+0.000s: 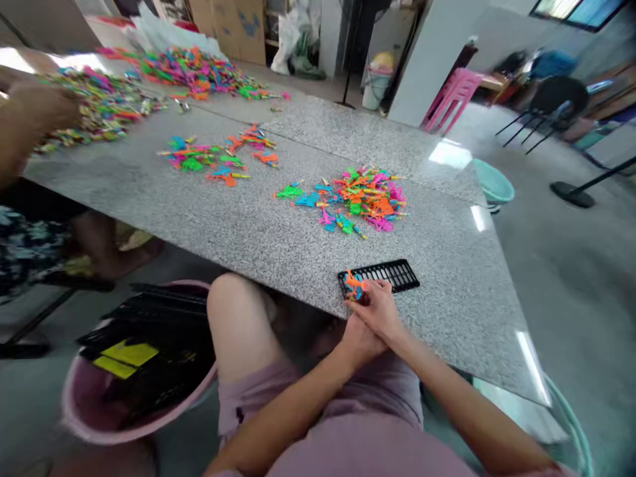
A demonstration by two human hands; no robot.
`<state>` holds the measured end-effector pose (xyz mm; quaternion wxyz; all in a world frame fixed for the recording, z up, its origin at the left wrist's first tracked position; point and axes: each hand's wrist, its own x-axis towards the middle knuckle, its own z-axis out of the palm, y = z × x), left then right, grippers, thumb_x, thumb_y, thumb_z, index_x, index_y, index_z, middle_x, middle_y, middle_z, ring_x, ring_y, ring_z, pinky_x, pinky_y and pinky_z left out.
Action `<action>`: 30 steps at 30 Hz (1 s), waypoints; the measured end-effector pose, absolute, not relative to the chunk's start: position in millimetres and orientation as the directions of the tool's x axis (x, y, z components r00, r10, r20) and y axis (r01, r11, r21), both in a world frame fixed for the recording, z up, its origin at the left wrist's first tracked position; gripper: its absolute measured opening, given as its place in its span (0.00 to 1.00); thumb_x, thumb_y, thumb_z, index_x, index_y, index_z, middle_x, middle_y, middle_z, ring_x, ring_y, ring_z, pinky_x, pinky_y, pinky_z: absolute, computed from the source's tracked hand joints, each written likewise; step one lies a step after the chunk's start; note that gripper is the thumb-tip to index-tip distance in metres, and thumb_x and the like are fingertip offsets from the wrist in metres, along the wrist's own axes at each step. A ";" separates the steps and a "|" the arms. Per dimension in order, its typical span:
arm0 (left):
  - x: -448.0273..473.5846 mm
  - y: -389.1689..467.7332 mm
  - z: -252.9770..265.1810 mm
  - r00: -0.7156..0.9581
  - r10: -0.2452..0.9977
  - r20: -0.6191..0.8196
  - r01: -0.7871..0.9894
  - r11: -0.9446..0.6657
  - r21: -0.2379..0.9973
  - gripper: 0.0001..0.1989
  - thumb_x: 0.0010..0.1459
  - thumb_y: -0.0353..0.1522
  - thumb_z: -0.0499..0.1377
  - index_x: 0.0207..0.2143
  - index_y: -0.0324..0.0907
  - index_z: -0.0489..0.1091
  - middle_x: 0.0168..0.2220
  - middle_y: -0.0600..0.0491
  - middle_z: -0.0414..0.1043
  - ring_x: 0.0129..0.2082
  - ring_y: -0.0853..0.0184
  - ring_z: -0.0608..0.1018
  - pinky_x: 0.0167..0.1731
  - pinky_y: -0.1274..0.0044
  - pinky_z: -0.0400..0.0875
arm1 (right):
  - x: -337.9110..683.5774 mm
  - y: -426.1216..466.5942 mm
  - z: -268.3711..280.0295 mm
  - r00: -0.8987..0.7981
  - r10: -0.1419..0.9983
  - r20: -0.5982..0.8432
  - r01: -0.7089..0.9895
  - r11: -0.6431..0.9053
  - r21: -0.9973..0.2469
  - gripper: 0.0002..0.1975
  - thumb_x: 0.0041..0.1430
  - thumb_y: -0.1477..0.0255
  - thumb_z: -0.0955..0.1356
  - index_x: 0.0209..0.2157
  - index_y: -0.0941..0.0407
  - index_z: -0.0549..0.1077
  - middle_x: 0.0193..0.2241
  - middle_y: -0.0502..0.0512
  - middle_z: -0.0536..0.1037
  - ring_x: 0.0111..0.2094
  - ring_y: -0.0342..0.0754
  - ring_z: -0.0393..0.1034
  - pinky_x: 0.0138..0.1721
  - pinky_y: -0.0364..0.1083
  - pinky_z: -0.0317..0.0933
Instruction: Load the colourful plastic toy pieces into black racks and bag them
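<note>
My right hand [380, 307] is closed on a small orange plastic toy [354, 279], with blue pieces beside it at the fingertips. The toy is above the left end of a black slotted tray [405, 273], which lies near the table's front edge. Below and partly behind it, my left hand [362, 341] meets my right hand. Its fingers are hidden, so what it holds, if anything, does not show. Beyond the tray sits a heap of similar bright toys [370, 195] in orange, pink, green and blue.
Smaller clusters of toys [193, 158] and large piles [199, 69] cover the speckled table's [238, 228] left and far parts. Another person's hand [47, 106] is over the left pile. On the floor, a pink tub [79, 404] holds black trays. Pink stools [454, 93] stand behind.
</note>
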<state>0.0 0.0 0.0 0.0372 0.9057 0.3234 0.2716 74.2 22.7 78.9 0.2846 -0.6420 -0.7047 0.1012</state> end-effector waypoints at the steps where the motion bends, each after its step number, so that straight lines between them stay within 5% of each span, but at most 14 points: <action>1: 1.4 2.0 1.1 0.642 0.606 0.470 0.564 -0.788 0.246 0.22 0.65 0.34 0.50 0.59 0.36 0.63 0.56 0.41 0.70 0.59 0.52 0.69 0.58 0.59 0.63 | 72.6 22.8 77.7 -0.014 0.965 0.263 0.852 0.149 -0.502 0.09 0.52 0.70 0.74 0.35 0.55 0.74 0.33 0.53 0.78 0.40 0.53 0.72 0.52 0.58 0.56; 4: 0.7 6.8 8.5 0.639 0.591 0.493 0.542 -0.800 0.257 0.21 0.64 0.34 0.51 0.58 0.37 0.65 0.55 0.42 0.71 0.60 0.53 0.68 0.59 0.61 0.62 | 72.9 22.8 78.8 -0.038 0.967 0.252 0.847 0.165 -0.506 0.09 0.52 0.71 0.74 0.36 0.55 0.73 0.35 0.54 0.78 0.41 0.53 0.72 0.56 0.59 0.55; 8: -25.1 2.7 28.3 0.660 0.519 0.543 0.457 -0.851 0.259 0.24 0.63 0.38 0.54 0.58 0.34 0.64 0.56 0.40 0.70 0.61 0.54 0.67 0.58 0.64 0.65 | 98.7 18.3 88.5 -0.092 0.955 0.282 0.790 0.242 -0.563 0.19 0.50 0.69 0.74 0.45 0.54 0.72 0.52 0.59 0.73 0.54 0.55 0.65 0.55 0.55 0.60; 11: -59.1 -4.6 41.1 0.594 0.518 0.615 0.401 -0.854 0.332 0.17 0.63 0.33 0.55 0.54 0.42 0.66 0.49 0.48 0.75 0.54 0.63 0.74 0.55 0.71 0.70 | 130.4 12.4 84.6 -0.073 0.940 0.332 0.824 0.245 -0.511 0.19 0.58 0.67 0.70 0.51 0.54 0.70 0.57 0.59 0.69 0.60 0.55 0.60 0.60 0.57 0.55; 14: -84.8 0.7 47.8 0.325 0.693 0.643 0.491 -0.705 0.512 0.15 0.61 0.31 0.58 0.51 0.42 0.65 0.42 0.47 0.75 0.45 0.62 0.78 0.49 0.68 0.74 | 147.7 17.6 73.2 -0.063 0.933 0.353 0.877 0.221 -0.427 0.17 0.64 0.68 0.65 0.53 0.54 0.70 0.56 0.60 0.70 0.61 0.56 0.59 0.61 0.60 0.52; 17: -88.1 18.2 49.3 0.205 0.762 0.614 0.572 -0.603 0.557 0.26 0.57 0.36 0.63 0.54 0.36 0.60 0.45 0.40 0.71 0.46 0.55 0.77 0.47 0.61 0.74 | 140.4 53.7 75.0 0.008 0.927 0.375 0.894 0.162 -0.418 0.15 0.66 0.69 0.62 0.52 0.55 0.71 0.52 0.61 0.73 0.55 0.54 0.64 0.58 0.56 0.58; 20: -76.3 33.4 47.1 0.224 0.777 0.588 0.618 -0.580 0.531 0.29 0.54 0.41 0.65 0.52 0.36 0.60 0.44 0.42 0.71 0.44 0.57 0.77 0.43 0.66 0.76 | 120.6 118.8 93.5 0.091 0.962 0.259 0.915 0.021 -0.402 0.16 0.63 0.70 0.66 0.52 0.57 0.69 0.50 0.64 0.72 0.51 0.55 0.68 0.52 0.51 0.62; 24: -64.2 40.6 41.6 0.239 0.740 0.628 0.688 -0.585 0.428 0.18 0.55 0.38 0.63 0.44 0.38 0.65 0.35 0.47 0.72 0.36 0.58 0.77 0.37 0.68 0.75 | 108.4 195.2 117.4 0.187 0.979 -0.080 0.895 -0.204 -0.397 0.23 0.54 0.70 0.73 0.49 0.64 0.70 0.49 0.72 0.73 0.47 0.60 0.71 0.44 0.50 0.64; 27: -64.3 40.0 39.5 0.264 0.712 0.650 0.715 -0.597 0.364 0.15 0.56 0.38 0.63 0.42 0.39 0.67 0.36 0.45 0.73 0.37 0.56 0.77 0.38 0.67 0.74 | 118.0 206.3 120.5 0.102 0.984 -0.145 0.879 -0.158 -0.449 0.14 0.48 0.75 0.75 0.38 0.62 0.74 0.36 0.63 0.79 0.41 0.57 0.75 0.39 0.45 0.64; 30: -66.9 38.3 39.2 0.297 0.709 0.640 0.714 -0.610 0.344 0.12 0.56 0.36 0.63 0.40 0.40 0.69 0.35 0.46 0.73 0.37 0.58 0.76 0.39 0.68 0.73 | 129.2 175.9 110.1 0.045 0.991 -0.129 0.838 -0.108 -0.535 0.10 0.54 0.75 0.70 0.39 0.59 0.72 0.33 0.57 0.79 0.36 0.50 0.75 0.37 0.43 0.64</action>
